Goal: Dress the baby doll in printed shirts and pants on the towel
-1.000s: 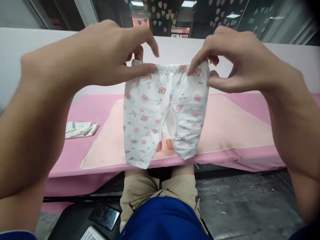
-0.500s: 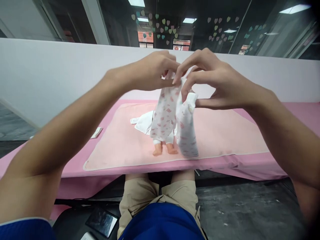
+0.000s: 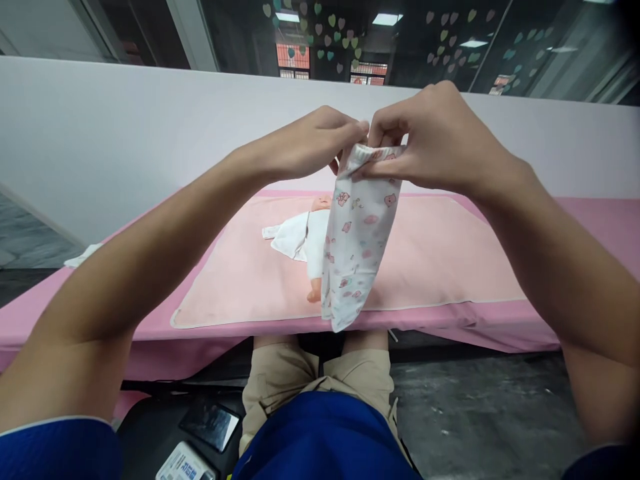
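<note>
White baby pants [image 3: 363, 247] with pink and coloured prints hang above the table's front part, gathered at the elastic waistband. My left hand [image 3: 320, 143] grips the waistband's left side, its fingertips partly hidden behind the cloth. On the other side my right hand [image 3: 435, 143] pinches the band, thumb in front and curled fingers at the opening. Behind the pants a baby doll [image 3: 317, 243] lies on its back in white clothing, with one foot showing and the rest partly covered from view. A white garment [image 3: 290, 237] is spread at the doll's side.
Under the doll is a peach mat [image 3: 225, 287] on a pink-covered table [image 3: 525, 327]. A white cloth [image 3: 83, 255] lies at the table's left edge. A dark tablet-like device [image 3: 210, 423] and a white labelled box [image 3: 185, 463] sit on a black seat below. A white low wall [image 3: 150, 133] stands behind.
The pants' two legs, apart before, now hang together with the waistband on top. My right hand has closed on the band. More of the doll's upper body shows.
</note>
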{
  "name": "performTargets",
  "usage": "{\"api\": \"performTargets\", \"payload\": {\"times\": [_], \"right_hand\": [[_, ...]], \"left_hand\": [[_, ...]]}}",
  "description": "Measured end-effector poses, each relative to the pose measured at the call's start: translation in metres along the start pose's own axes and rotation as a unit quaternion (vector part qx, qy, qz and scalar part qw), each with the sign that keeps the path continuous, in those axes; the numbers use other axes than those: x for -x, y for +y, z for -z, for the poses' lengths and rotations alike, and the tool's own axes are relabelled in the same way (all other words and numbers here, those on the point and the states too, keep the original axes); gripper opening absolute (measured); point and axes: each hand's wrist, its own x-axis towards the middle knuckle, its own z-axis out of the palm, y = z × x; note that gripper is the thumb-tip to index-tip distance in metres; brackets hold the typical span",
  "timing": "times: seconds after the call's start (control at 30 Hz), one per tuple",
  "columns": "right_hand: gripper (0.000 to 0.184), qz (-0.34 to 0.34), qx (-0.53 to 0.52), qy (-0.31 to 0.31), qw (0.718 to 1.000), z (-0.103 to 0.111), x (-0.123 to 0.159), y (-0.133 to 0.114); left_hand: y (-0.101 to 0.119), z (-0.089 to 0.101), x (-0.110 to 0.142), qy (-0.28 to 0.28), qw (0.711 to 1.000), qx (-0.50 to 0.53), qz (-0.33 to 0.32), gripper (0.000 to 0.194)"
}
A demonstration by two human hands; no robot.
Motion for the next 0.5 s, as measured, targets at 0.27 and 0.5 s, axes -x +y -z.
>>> {"api": "performTargets", "payload": {"times": [0.27, 0.5], "right_hand": [[0.086, -0.043, -0.001, 0.198, 0.979, -0.039, 0.035, -0.025], [0.089, -0.296, -0.497, -0.089, 0.811, -0.203, 0.101, 0.049]], "left_hand": [[0.021, 0.001, 0.006, 0.066, 0.996, -0.060, -0.001, 0.037], [-0.049, 0.046, 0.017, 0.137, 0.986, 0.032, 0.090, 0.035]]}}
